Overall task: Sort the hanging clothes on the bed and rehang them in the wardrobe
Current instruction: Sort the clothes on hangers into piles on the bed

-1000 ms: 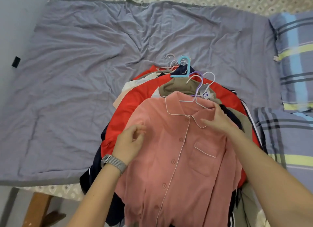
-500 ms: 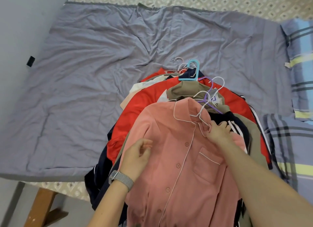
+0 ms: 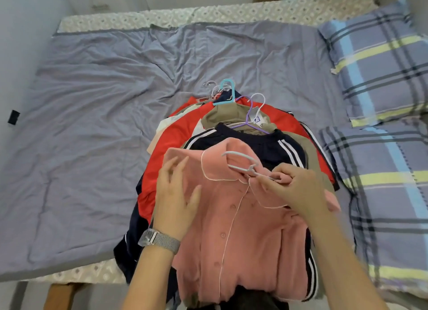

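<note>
A pink button shirt [image 3: 234, 235] with white piping lies on top of a pile of hung clothes on the bed. My right hand [image 3: 294, 189] grips its collar together with the pale hanger [image 3: 240, 163] at the right shoulder. My left hand [image 3: 176, 191] rests on the shirt's left shoulder with fingers spread and loose. Under the pink shirt show a navy top with white stripes [image 3: 252, 140], a khaki garment [image 3: 222, 116] and a red garment [image 3: 173, 138]. Several hanger hooks [image 3: 225, 89], one teal, one purple, fan out at the pile's far end.
The grey quilt [image 3: 97, 115] covers the bed to the left and beyond the pile. Two plaid pillows [image 3: 379, 62] lie at the right. A wall runs along the left side. A wooden bed leg [image 3: 58, 295] shows at the near edge.
The pink shirt has been pulled toward me off the pile, uncovering the navy striped top. My right hand has closed on the collar and hanger. My left hand's fingers have spread.
</note>
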Motion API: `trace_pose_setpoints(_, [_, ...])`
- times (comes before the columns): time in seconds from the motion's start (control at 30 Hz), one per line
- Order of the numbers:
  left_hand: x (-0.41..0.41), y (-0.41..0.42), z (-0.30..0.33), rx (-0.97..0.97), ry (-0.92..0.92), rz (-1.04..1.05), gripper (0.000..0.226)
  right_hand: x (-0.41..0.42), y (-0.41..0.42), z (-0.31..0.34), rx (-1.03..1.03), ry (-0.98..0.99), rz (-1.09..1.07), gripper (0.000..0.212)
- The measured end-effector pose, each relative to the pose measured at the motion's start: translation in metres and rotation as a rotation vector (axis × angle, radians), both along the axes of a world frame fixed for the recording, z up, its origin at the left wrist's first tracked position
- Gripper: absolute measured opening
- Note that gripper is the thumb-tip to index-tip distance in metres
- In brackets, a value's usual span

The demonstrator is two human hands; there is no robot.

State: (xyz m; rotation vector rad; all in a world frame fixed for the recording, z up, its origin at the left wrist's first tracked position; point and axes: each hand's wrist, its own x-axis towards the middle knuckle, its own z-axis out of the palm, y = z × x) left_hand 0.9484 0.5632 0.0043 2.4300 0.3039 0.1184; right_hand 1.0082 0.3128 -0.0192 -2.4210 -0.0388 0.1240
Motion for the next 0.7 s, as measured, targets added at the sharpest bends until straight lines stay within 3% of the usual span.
trace_pose_setpoints(0.07, [-0.001, -0.011, 0.017, 0.120, -0.006, -0.129, 0.061, -0.025, -0.002, 0.019, 0.068, -0.010, 0.020, 0.037])
trace_pose_setpoints(0.17, [-0.019, -0.030, 0.041, 0.236, 0.050, -0.284, 0.042, -0.061, -0.010, 0.044, 0.180, -0.001, 0.023, 0.037])
trace_pose_setpoints(0.27, [-0.056, -0.045, 0.061, 0.321, 0.033, -0.332, 0.041, -0.103, -0.022, 0.075, 0.169, -0.059, -0.049, 0.035])
trace_pose_setpoints(0.4, [-0.114, -0.061, 0.085, 0.184, 0.023, -0.372, 0.045, -0.173, -0.033, 0.116, 0.067, -0.181, -0.163, 0.031])
trace_pose_setpoints(0.53, [-0.160, -0.076, 0.109, 0.226, -0.067, -0.407, 0.048, -0.247, -0.037, 0.139, 0.009, -0.241, -0.284, 0.033])
trace_pose_setpoints(0.7, [-0.200, -0.089, 0.139, 0.149, -0.122, -0.331, 0.034, -0.305, -0.047, 0.152, 0.014, -0.234, -0.542, 0.037])
